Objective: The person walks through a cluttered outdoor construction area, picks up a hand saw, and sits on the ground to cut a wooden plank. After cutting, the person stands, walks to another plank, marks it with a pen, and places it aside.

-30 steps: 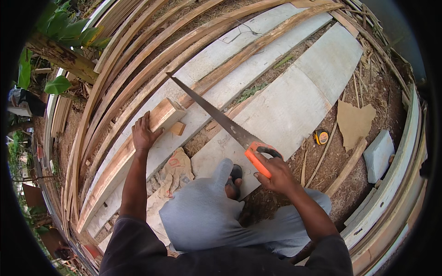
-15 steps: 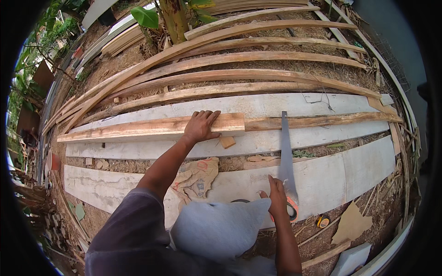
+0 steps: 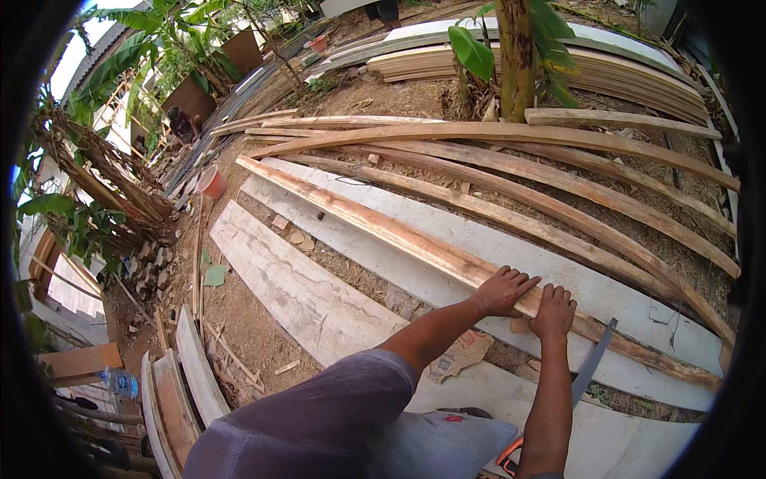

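My left hand (image 3: 507,291) is closed over the near end of a long, pale brown wooden beam (image 3: 383,227), fingers across its top. Right beside it, my right hand (image 3: 553,313) wraps over the beam's end, fingertips on the top face. A darker length of timber (image 3: 646,356) runs on to the right past that end. A handsaw (image 3: 594,361) leans just right of my right forearm, its blade tip against this timber. Its orange and black handle (image 3: 507,457) is mostly hidden behind the forearm. Part of a small wood block (image 3: 520,326) shows under the beam.
Pale flat boards (image 3: 307,299) lie on the soil under and in front of the beam. Several long timbers (image 3: 511,180) spread beyond it. A crumpled brown paper sack (image 3: 463,355) lies near my left forearm. At far left are a reddish bucket (image 3: 211,183) and another person (image 3: 182,124).
My right hand has moved from beside the saw handle up to the beam's end. My left hand stays on the beam. The view has swung left.
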Motion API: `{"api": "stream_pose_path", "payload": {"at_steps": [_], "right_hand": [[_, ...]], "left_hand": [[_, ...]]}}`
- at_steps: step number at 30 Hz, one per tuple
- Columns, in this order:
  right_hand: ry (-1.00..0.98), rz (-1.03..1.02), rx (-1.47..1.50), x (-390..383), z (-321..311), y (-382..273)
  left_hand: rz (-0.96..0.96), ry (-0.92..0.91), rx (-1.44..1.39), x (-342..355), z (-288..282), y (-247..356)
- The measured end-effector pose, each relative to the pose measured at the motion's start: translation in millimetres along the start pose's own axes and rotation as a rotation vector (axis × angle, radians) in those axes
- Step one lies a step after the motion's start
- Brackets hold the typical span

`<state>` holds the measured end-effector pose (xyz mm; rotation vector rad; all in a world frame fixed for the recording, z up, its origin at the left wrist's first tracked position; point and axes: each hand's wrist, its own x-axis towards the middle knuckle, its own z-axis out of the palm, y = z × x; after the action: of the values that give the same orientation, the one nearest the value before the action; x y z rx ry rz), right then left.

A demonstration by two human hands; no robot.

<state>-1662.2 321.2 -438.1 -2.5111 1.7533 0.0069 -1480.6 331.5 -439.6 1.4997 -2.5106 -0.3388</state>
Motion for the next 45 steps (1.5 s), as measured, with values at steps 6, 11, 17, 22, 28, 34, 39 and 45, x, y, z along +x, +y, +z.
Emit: {"api": "stream_pose_path", "payload": {"at_steps": [6,11,17,22,28,34,39,45], "right_hand": [[-0.229,-0.076,0.075,-59.3,-30.4,-15.9],[-0.489,-0.107,0.044,-143.2,-96.2,-65.0],[-0.628,-0.071,0.061,-183.4,-247.4,-134.3],[-0.807,-0.06,0.029,-177.1,-391.9,-189.8],[-0.798,-0.131,-0.002,-162.2,-501.0,-235.9],[-0.706,-0.372,0.187,-117.3,-604.2,-253.4],[-0.767,-0.31,-0.014,-50.7,-713.5,-269.2],[-0.853,-0.279,0.153,5.6,-747.1,-263.1]], "left_hand": [[-0.198,-0.062,-0.235,-99.2,-50.5,47.1],[-0.759,-0.339,-0.397,-374.1,-139.2,69.6],[-1.79,-0.585,-0.365,-710.4,-294.5,170.5],[-1.745,-0.472,-0.583,-771.8,-337.5,197.3],[-1.698,0.376,-1.009,-622.4,-386.9,105.4],[-1.455,0.634,-1.496,-454.6,-450.4,-14.4],[-1.538,0.611,-2.358,-346.2,-527.0,-15.7],[-0.765,0.784,-2.775,-278.2,-578.3,-1.5]]}}
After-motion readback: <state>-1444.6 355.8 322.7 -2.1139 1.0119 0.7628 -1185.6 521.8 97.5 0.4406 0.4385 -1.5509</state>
